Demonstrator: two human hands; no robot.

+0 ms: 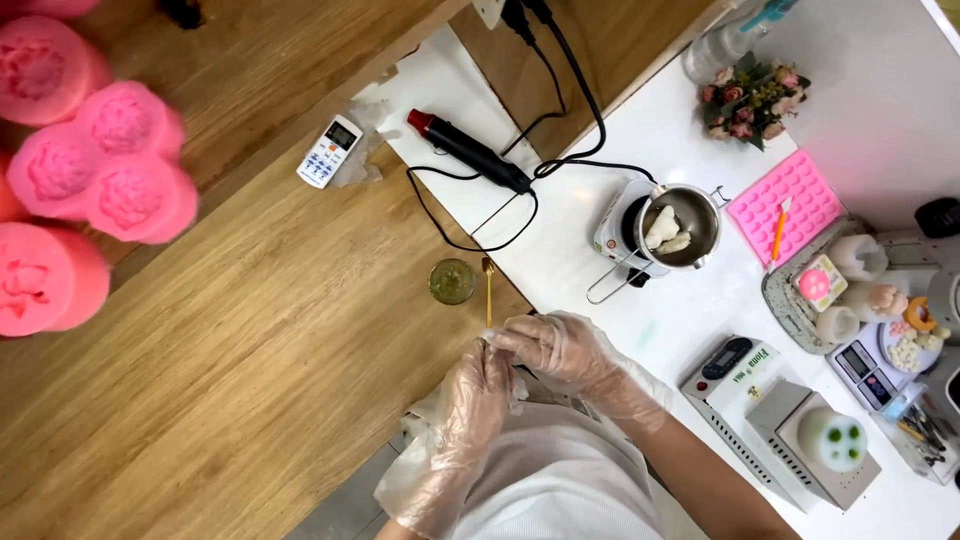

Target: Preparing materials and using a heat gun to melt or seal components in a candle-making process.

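Gloved hands meet at the bench edge

The left hand (470, 400) and right hand (555, 350), in loose clear gloves, touch fingertips, perhaps tugging a glove snug; whether either grip clamps anything I cannot tell. A small green jar (452, 281) stands just beyond.

A white worktop (640, 130) lies across a wooden table (250, 350) under bright, even light.
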